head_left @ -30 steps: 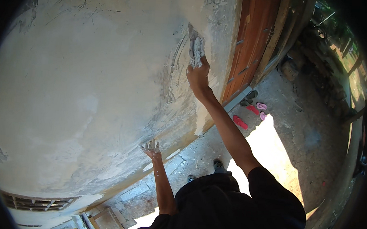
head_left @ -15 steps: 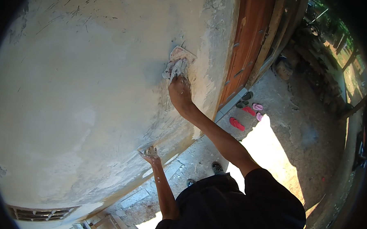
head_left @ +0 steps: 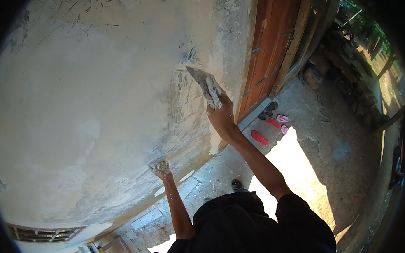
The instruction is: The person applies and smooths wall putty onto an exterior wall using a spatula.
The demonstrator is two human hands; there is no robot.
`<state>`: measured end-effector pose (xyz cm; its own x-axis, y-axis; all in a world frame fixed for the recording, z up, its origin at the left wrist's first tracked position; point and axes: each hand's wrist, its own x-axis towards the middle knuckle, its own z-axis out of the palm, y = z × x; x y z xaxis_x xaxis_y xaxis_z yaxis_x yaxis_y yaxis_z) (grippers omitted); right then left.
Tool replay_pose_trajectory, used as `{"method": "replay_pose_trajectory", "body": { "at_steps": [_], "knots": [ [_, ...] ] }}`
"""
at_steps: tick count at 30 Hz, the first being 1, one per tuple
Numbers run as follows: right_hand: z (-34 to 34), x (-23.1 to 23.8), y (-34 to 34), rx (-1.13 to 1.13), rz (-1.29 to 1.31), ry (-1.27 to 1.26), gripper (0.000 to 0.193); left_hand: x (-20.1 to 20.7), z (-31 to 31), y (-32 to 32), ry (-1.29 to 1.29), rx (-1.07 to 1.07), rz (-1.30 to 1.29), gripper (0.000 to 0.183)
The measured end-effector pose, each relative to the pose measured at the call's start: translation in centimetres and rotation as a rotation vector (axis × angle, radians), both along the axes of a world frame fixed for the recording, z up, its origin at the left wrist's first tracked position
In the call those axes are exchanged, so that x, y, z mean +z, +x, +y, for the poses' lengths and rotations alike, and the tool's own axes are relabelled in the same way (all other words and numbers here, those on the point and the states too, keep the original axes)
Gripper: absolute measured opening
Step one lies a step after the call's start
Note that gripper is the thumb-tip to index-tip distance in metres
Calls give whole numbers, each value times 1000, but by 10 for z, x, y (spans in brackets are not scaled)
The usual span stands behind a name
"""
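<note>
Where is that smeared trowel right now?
In the head view, the trowel is above centre, in the person's right hand, by the wall and left of the brown door.

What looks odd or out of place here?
The red sandals lie apart near the door, not side by side. The wall looks patchy and scratched near the trowel, and whitish smears mark the left hand.

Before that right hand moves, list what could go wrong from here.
The plastering trowel in the right hand is tilted to the wall, so a corner might score the surface.
Pale paste clumped around its grip could drop to the floor.
Red flip-flops lie loose near the paneled door; stepping that way might mean a trip.
</note>
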<state>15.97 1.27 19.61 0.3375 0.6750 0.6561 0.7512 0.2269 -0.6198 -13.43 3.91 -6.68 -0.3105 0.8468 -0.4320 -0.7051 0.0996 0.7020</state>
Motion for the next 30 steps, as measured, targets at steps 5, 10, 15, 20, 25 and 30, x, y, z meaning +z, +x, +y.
{"method": "replay_pose_trajectory", "body": {
  "at_steps": [5,10,15,20,25,30],
  "knots": [
    [19,35,-2,140,466,7,39,3,-1,4,6,-16,-4,74],
    [44,19,-42,-42,194,-207,45,-1,0,1,29,-12,-18,73],
    [51,-5,-61,-94,-129,-231,43,-14,7,-13,-17,25,-26,78],
    [56,-62,-71,-105,-473,-318,40,-1,7,1,24,8,24,89],
    [16,-63,-67,92,-328,-423,36,-1,4,-2,-18,12,-33,92],
    [-12,-24,-25,-44,563,-49,33,-4,4,-3,-19,8,-39,88]
  ]
}}
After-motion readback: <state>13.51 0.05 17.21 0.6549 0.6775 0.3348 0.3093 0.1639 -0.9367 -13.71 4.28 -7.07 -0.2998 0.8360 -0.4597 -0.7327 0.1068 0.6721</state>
